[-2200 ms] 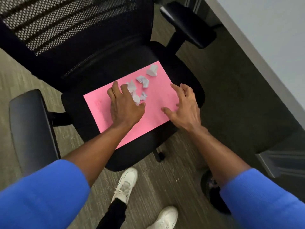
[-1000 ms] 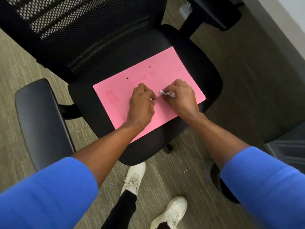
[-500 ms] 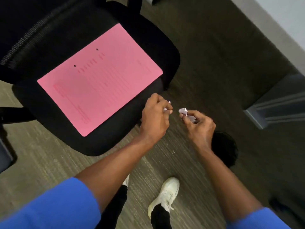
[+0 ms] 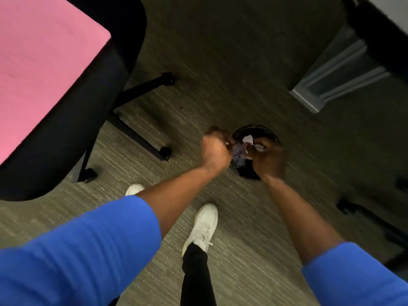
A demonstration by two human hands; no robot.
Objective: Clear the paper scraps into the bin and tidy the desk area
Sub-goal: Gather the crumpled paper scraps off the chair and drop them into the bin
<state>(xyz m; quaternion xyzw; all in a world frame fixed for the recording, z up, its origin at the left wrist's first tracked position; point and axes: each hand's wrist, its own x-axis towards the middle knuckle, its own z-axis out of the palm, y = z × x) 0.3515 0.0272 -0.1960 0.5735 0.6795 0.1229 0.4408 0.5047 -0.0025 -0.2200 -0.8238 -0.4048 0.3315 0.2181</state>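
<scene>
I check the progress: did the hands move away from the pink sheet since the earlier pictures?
Yes. Both hands have left the pink sheet on the chair and are now over the bin on the floor, with scraps there.

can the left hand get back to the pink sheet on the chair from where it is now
Probably yes. The left hand is at the bin rim on the floor, and the pink sheet lies bare on the chair seat to its left. Nothing stands between them, though the hand looks closed on paper scraps.

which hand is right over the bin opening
The right hand, holding white paper scraps over the dark round bin. The left hand is fisted beside the rim, over carpet.
</scene>
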